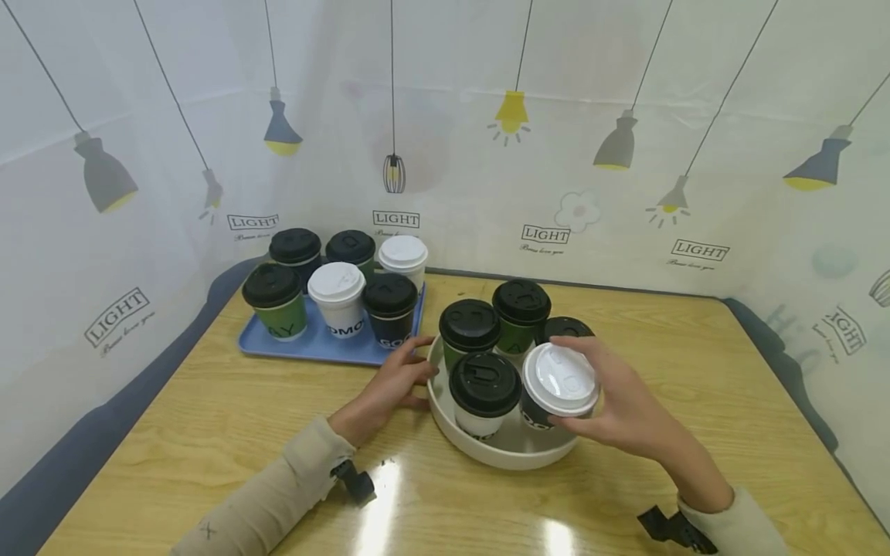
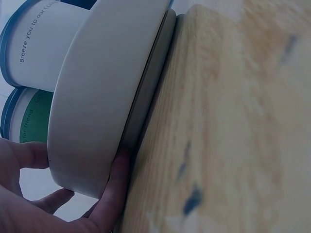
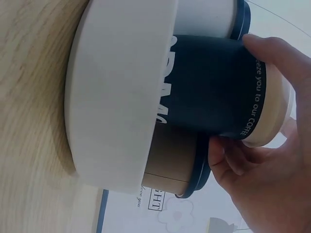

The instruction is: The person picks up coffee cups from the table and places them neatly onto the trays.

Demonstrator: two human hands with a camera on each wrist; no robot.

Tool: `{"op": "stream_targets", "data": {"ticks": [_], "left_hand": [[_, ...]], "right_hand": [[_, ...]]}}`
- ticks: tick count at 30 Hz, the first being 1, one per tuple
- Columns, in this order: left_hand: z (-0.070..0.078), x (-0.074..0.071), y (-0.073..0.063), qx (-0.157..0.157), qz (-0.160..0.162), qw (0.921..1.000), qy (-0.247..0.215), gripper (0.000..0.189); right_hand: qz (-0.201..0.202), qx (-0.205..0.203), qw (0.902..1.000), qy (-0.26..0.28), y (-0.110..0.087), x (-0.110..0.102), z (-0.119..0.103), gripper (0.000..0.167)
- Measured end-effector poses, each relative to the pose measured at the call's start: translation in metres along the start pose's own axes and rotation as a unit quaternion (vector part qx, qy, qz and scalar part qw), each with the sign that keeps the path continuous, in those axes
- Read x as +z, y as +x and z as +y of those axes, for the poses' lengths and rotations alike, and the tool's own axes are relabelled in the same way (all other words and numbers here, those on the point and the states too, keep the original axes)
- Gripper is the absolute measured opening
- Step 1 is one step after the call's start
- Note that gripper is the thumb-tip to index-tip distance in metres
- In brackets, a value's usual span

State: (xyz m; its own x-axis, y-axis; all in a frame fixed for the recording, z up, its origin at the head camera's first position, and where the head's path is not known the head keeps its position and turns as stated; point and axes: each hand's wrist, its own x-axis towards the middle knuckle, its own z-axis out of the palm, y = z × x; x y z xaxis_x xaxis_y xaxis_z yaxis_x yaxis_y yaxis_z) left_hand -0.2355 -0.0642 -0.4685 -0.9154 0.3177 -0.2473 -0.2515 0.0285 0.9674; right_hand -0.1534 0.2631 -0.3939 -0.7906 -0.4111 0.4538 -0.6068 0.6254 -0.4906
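A round white tray [image 1: 514,461] with a raised rim stands on the table, bearing several lidded paper coffee cups. My left hand [image 1: 385,390] grips its left side; in the left wrist view the fingers hold the tray wall [image 2: 102,92] from rim to underside. With thumb and fingers, my right hand [image 1: 629,398] holds a dark coffee cup [image 3: 214,87] by its upper part, below the white lid [image 1: 562,378]. That cup is at the tray's right front, its lower end hidden behind the rim in the right wrist view. Black-lidded cups [image 1: 484,384] surround it.
Back left, a blue rectangular tray [image 1: 327,347] carries several cups with black or white lids, close to my left hand. The wooden table [image 1: 695,363] ends at a curtain [image 1: 473,193] printed with lamps.
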Motion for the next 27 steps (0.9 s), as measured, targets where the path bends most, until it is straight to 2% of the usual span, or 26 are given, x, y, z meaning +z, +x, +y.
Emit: {"op": "stream_targets", "data": {"ticks": [8,15,27], "left_hand": [[0.0004,0.0003,0.0001,0.001,0.0,1.0,0.0,0.059],[0.0006,0.0004,-0.0001,0.0,0.001,1.0,0.005,0.058],[0.0012,0.0004,-0.0014,-0.001,-0.001,1.0,0.004,0.058]], "right_hand": [[0.011,0.002,0.9984,-0.055,-0.0005,0.0055,0.0024,0.096],[0.026,-0.004,0.9966,-0.078,-0.002,0.0066,0.0033,0.098],[0.009,-0.008,0.9937,-0.111,-0.0032,-0.0007,0.0008,0.103]]}}
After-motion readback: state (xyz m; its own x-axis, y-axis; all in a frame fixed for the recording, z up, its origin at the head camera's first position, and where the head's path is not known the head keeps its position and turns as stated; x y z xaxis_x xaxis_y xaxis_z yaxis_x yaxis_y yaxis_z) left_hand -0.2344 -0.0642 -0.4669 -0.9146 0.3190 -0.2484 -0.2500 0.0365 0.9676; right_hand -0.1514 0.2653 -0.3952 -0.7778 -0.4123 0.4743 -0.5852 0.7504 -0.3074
